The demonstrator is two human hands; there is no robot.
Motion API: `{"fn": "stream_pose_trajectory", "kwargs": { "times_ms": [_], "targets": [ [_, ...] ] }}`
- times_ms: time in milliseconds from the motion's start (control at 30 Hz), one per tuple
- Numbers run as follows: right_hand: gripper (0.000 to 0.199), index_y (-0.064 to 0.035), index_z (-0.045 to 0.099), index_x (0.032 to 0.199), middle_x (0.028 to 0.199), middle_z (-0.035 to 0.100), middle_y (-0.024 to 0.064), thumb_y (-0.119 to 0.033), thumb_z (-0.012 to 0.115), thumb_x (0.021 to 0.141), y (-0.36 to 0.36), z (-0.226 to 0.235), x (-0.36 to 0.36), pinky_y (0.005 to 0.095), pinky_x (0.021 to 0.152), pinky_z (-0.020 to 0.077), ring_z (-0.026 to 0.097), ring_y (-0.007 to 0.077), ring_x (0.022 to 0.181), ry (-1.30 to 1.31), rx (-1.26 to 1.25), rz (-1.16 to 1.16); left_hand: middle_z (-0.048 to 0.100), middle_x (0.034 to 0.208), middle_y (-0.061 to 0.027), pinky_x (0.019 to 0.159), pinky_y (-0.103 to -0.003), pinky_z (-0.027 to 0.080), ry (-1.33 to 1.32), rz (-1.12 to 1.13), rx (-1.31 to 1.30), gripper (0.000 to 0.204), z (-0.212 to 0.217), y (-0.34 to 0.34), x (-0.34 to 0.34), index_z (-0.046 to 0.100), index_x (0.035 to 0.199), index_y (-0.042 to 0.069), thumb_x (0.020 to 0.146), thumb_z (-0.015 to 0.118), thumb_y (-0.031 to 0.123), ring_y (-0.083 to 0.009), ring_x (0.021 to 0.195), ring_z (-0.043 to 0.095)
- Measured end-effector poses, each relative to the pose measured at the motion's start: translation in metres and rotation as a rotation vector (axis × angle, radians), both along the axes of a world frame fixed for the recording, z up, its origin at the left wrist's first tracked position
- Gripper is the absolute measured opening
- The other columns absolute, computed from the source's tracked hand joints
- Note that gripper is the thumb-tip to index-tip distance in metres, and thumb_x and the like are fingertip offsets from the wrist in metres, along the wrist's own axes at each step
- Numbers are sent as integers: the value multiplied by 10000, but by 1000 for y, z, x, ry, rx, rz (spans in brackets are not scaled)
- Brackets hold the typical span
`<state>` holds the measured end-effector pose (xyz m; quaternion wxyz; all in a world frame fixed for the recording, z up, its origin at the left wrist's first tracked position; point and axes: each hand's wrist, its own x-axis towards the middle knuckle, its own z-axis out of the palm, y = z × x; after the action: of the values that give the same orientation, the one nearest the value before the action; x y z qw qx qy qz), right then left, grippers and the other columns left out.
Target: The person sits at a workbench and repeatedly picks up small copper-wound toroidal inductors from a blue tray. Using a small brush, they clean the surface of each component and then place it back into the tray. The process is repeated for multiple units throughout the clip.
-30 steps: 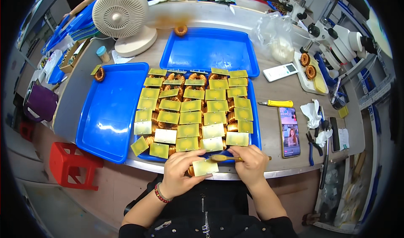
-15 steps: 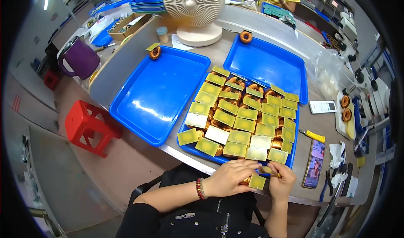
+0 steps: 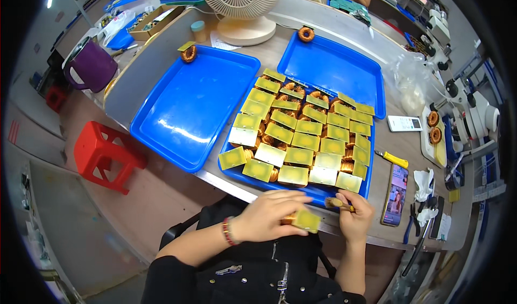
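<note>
My left hand [image 3: 271,216] is closed on a copper-wound toroid coil with a yellow-green square plate [image 3: 306,221], held in front of the table's near edge. In my right hand [image 3: 355,216] is a small brush [image 3: 338,203] with a tan bristle head, its tip toward the left. The brush and the coil are apart. Just beyond both hands, a blue tray [image 3: 319,198] is packed with rows of similar coils, each bearing a yellow-green plate [image 3: 295,175]. The coil in my left hand is partly hidden by the fingers.
Blue trays lie left [image 3: 188,110] and back right [image 3: 334,67], each with a coil at a corner. A fan [image 3: 239,2] stands behind. Rightward are a yellow-handled cutter [image 3: 395,159], a phone [image 3: 395,195] and pliers [image 3: 412,223]. A red stool [image 3: 105,153] stands left; another person works at the back.
My left hand has moved left with the coil, away from the brush. My right hand still holds the brush, now more exposed. The whole view has shifted slightly.
</note>
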<state>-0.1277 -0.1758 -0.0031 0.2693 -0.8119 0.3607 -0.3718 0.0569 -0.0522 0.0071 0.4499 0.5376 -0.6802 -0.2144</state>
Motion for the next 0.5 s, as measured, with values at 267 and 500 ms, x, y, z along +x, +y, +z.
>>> {"fn": "stream_pose_trajectory", "kwargs": {
  "times_ms": [267, 500],
  "targets": [
    [72, -41, 654, 751, 669, 630, 103, -81, 694, 707, -1, -1, 2, 297, 543, 449, 600, 245, 585, 7, -102, -8, 640, 960, -114, 772, -330, 460, -33, 310, 6, 387, -5, 31, 47, 622, 903, 16, 592, 790, 173, -244, 880, 607],
    [72, -43, 655, 745, 666, 629, 106, -78, 697, 698, 0, -1, 1, 299, 535, 449, 598, 249, 579, 10, -89, -18, 632, 973, -127, 791, -327, 457, 53, 303, 25, 414, -8, 17, 53, 619, 924, -6, 608, 777, 210, -259, 902, 603]
  ]
}}
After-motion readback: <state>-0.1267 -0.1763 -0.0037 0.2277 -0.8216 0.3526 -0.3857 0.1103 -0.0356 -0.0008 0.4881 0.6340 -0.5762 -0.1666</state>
